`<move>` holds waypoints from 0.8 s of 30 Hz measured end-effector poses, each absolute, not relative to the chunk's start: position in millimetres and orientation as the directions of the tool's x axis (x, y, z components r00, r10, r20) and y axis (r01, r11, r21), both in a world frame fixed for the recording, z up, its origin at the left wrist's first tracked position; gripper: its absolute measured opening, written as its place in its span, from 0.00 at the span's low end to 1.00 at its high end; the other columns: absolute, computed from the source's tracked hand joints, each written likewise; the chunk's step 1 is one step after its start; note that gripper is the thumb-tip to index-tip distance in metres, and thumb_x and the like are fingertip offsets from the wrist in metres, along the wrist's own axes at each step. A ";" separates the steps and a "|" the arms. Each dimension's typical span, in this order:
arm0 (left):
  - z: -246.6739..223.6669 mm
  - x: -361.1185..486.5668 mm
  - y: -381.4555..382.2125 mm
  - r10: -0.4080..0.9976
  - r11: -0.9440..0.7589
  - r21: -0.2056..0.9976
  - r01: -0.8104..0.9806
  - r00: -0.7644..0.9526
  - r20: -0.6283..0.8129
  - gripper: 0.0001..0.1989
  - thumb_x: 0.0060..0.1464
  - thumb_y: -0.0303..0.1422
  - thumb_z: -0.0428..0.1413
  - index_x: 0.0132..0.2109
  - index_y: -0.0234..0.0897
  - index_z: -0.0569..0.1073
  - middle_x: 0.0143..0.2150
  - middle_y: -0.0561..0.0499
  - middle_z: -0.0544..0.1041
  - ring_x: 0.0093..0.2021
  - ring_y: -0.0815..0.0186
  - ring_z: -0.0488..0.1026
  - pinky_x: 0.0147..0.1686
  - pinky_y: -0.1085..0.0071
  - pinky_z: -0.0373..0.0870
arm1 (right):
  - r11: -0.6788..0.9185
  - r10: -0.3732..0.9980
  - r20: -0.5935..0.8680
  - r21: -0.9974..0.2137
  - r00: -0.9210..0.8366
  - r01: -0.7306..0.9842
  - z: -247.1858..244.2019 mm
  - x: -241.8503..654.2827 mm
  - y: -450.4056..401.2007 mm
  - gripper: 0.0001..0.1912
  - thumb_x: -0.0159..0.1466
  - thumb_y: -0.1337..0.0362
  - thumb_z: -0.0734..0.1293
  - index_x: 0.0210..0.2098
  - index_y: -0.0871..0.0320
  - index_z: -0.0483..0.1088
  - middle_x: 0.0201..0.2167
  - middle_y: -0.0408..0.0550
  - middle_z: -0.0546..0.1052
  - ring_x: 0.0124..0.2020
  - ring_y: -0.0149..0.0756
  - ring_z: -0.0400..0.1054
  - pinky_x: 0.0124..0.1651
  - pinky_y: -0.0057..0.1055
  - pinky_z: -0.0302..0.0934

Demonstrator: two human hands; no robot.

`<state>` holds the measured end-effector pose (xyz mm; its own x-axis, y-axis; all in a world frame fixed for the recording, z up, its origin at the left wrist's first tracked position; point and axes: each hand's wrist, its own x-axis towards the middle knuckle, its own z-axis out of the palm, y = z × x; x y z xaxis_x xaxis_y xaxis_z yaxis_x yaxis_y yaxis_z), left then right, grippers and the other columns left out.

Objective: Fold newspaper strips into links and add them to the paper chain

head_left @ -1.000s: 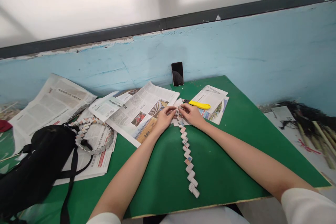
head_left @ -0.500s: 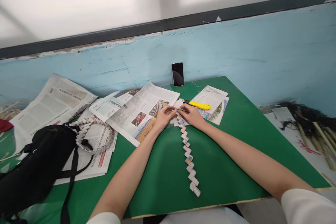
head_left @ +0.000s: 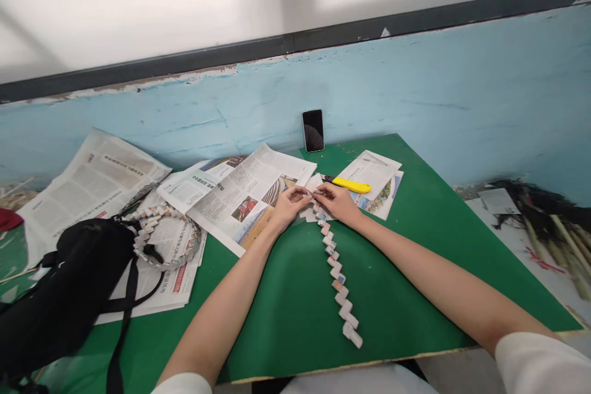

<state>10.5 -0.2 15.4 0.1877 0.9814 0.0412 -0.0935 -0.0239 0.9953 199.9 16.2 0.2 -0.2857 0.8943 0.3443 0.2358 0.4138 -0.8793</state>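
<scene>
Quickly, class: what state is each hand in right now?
Left hand: closed, pinching the far end of the pale zigzag folded-paper chain.
Right hand: closed, pinching at that same end.

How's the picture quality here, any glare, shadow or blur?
In the head view, the white panel up top has bright patches and grey shadow; the sticks at right look smeared; the phone screen shows a faint reflection; the near blocks of the paper chain are distinct.

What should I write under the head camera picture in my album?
Left hand and right hand hold the far end of a zigzag paper chain at a green table.
</scene>
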 end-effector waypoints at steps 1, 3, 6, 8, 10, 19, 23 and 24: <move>15.7 10.7 -0.3 0.981 -0.024 0.995 -0.092 0.187 0.041 0.20 0.46 0.43 0.69 0.40 0.35 0.75 0.39 0.49 0.77 0.40 0.64 0.75 0.43 0.67 0.74 | 0.410 0.895 0.340 -0.882 -0.289 0.232 0.0 199.9 16.4 0.15 0.66 0.49 0.67 0.37 0.56 0.72 0.28 0.45 0.78 0.29 0.38 0.74 0.34 0.32 0.66; 16.3 11.1 -0.4 0.982 -0.029 0.996 -0.087 0.184 0.045 0.20 0.46 0.44 0.69 0.40 0.35 0.74 0.38 0.49 0.77 0.40 0.64 0.75 0.43 0.68 0.73 | 0.406 0.896 0.337 -0.884 -0.290 0.229 -0.5 199.9 16.6 0.15 0.66 0.49 0.67 0.38 0.56 0.73 0.28 0.45 0.78 0.29 0.38 0.74 0.34 0.33 0.67; 17.3 11.7 -0.4 0.982 -0.053 0.997 -0.061 0.179 0.063 0.19 0.47 0.44 0.68 0.39 0.35 0.74 0.37 0.50 0.76 0.39 0.65 0.74 0.43 0.69 0.72 | 0.421 0.892 0.348 -0.873 -0.288 0.248 -0.4 200.0 16.4 0.15 0.66 0.50 0.67 0.37 0.56 0.73 0.29 0.46 0.79 0.29 0.38 0.73 0.35 0.33 0.67; 17.8 12.5 -0.4 0.979 -0.066 0.997 -0.041 0.188 0.072 0.19 0.48 0.44 0.67 0.38 0.35 0.73 0.36 0.51 0.75 0.37 0.66 0.73 0.42 0.69 0.72 | 0.431 0.886 0.354 -0.867 -0.299 0.250 0.7 200.0 15.4 0.14 0.66 0.51 0.68 0.38 0.56 0.74 0.30 0.46 0.79 0.29 0.38 0.73 0.35 0.33 0.67; 18.2 13.4 -0.7 0.976 -0.058 0.998 -0.030 0.209 0.063 0.19 0.49 0.45 0.67 0.37 0.35 0.72 0.34 0.53 0.73 0.35 0.67 0.73 0.40 0.70 0.71 | 0.438 0.877 0.356 -0.868 -0.323 0.234 2.2 199.9 14.0 0.12 0.67 0.53 0.68 0.39 0.56 0.74 0.31 0.46 0.79 0.29 0.37 0.74 0.35 0.32 0.67; 18.1 15.0 -0.9 0.977 0.018 0.999 -0.047 0.211 -0.007 0.21 0.51 0.48 0.65 0.37 0.35 0.71 0.29 0.54 0.75 0.28 0.69 0.72 0.33 0.71 0.69 | 0.409 0.879 0.339 -0.897 -0.335 0.166 4.7 199.7 12.1 0.11 0.67 0.53 0.68 0.39 0.55 0.73 0.30 0.45 0.78 0.29 0.38 0.76 0.36 0.33 0.68; 16.3 15.7 1.0 0.987 0.034 0.998 -0.059 0.156 -0.024 0.22 0.48 0.49 0.66 0.35 0.35 0.71 0.27 0.54 0.74 0.27 0.70 0.71 0.31 0.72 0.68 | 0.422 0.877 0.350 -0.889 -0.329 0.179 4.5 199.6 12.3 0.12 0.67 0.53 0.68 0.39 0.55 0.73 0.28 0.44 0.78 0.28 0.37 0.75 0.35 0.33 0.68; 16.2 15.8 1.1 0.989 0.038 0.998 -0.059 0.146 -0.029 0.22 0.48 0.49 0.66 0.35 0.35 0.72 0.27 0.54 0.74 0.26 0.69 0.71 0.31 0.72 0.68 | 0.426 0.876 0.354 -0.886 -0.328 0.182 4.5 199.6 12.3 0.12 0.67 0.53 0.68 0.39 0.56 0.73 0.28 0.43 0.77 0.27 0.37 0.75 0.35 0.33 0.68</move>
